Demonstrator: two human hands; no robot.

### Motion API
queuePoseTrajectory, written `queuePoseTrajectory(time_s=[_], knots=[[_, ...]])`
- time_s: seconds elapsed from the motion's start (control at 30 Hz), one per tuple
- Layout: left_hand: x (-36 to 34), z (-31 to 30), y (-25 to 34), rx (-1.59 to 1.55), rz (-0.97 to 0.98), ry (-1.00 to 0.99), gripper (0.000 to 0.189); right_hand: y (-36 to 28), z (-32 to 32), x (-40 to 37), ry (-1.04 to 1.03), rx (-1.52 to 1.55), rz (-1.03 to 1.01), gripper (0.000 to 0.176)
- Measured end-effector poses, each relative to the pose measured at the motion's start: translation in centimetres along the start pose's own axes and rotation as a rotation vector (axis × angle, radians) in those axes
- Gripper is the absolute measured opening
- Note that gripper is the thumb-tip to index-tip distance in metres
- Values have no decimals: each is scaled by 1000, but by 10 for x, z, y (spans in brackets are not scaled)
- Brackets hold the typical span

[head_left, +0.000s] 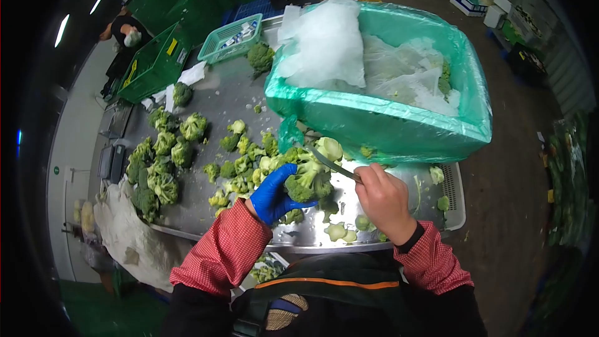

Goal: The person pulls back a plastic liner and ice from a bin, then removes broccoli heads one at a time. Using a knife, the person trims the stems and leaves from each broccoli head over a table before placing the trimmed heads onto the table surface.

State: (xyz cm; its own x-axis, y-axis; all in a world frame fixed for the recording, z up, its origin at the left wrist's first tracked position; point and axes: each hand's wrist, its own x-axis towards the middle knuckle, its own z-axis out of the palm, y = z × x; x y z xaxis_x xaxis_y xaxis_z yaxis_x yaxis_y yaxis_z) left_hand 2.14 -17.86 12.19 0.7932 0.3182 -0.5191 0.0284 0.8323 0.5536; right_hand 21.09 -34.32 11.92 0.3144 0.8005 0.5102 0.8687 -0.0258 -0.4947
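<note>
My left hand (273, 196), in a blue glove, holds a broccoli head (306, 182) over the front of the metal table (234, 90); its pale stalk points up and away. My bare right hand (384, 200) is closed round the handle of a knife (331, 163), whose blade lies against or just in front of the stalk. Many small broccoli florets (240, 165) lie beyond and left of my gloved hand. Cut stalk pieces (337, 232) rest on the table below the broccoli. Farther left, larger broccoli heads (163, 143) form a pile.
A large crate lined with green plastic (374, 115) stands at the back right, with white sheets (331, 40) over it. Behind are a small green basket (215, 50) and a dark green crate (150, 62). A white perforated tray (455, 196) sits at the right. Another person (128, 28) is at the far left.
</note>
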Motion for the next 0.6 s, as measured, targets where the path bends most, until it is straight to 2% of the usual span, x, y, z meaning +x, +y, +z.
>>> queuePoseTrajectory(time_s=[0.1,0.13,0.27,0.4,0.6], knots=[[-13,-9,-8,-80,-6,-17,50,-11,12,7,-29,-29,-67,20],[-14,-15,-11,-131,-12,-44,48,-14,13,9,-37,-88,-119,26],[-15,-16,-17,-226,3,74,46,-23,21,3,-72,-72,-123,24],[-7,-21,-27,-247,2,87,44,-22,39,-17,-127,-95,-79,20],[-8,-8,-42,21,129,201,50,-6,56,-26,-229,-80,47,16]])
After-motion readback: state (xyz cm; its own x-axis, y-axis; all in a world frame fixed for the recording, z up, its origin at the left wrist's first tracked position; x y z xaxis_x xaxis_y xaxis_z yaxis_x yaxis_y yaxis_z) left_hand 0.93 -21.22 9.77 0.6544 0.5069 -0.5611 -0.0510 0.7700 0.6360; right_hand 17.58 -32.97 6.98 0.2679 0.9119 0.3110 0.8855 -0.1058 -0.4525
